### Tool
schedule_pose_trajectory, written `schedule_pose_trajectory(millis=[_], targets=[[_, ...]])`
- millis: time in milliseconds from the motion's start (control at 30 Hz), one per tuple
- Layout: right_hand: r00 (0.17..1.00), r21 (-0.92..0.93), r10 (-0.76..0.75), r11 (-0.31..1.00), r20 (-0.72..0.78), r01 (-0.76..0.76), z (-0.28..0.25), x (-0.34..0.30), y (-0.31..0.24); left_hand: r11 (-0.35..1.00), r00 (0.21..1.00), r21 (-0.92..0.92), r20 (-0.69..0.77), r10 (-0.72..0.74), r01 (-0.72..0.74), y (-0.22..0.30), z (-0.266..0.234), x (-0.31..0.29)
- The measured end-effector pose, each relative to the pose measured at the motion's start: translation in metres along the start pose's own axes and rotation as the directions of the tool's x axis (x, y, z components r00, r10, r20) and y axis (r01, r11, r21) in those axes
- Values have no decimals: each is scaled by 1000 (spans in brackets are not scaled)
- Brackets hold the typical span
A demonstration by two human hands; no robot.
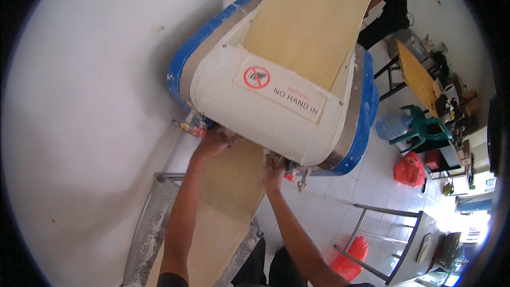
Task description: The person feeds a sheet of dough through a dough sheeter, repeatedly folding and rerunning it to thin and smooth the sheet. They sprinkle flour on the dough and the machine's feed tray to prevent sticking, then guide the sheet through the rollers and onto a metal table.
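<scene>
A long pale dough sheet [228,194] runs through a white and blue dough sheeter [212,82]. Its upper stretch lies over the machine's sloping top, and the lower stretch comes out beneath the white cover. My left hand [213,144] is at the left edge of the lower sheet, just under the cover, with its visible fingers stretched over the dough. At the opposite edge my right hand [274,169] reaches up below the cover. Flour or dough clings to it, and its fingers are partly hidden by the machine, so their grip is unclear.
A floury metal tray [151,228] lies beneath the lower sheet. Metal knobs [303,179] stick out near my right hand. A white wall [90,101] stands close on the left. To the right are a green chair [427,127], red bags [409,169], a metal-legged table [417,247] and another person [390,8].
</scene>
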State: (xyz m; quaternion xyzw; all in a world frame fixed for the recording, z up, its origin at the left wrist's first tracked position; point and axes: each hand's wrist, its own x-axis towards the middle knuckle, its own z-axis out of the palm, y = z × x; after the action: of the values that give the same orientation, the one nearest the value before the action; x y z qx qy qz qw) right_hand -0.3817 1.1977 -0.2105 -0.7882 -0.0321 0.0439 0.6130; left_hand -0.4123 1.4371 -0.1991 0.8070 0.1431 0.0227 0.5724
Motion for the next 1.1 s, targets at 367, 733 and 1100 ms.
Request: schedule_pose_trajectory(millis=[367,733,1100], targets=[[709,115,-248,966,660,232,-89,-39,1,765,714,-279,626,-314,580,57,-87,-100],[417,149,12,925,909,-350,-88,-141,-35,780,727,-247,590,-350,576,75,-108,-218],[312,177,-190,982,931,71,-95,-301,-86,854,848,-135,267,-458,503,97,-116,-396]])
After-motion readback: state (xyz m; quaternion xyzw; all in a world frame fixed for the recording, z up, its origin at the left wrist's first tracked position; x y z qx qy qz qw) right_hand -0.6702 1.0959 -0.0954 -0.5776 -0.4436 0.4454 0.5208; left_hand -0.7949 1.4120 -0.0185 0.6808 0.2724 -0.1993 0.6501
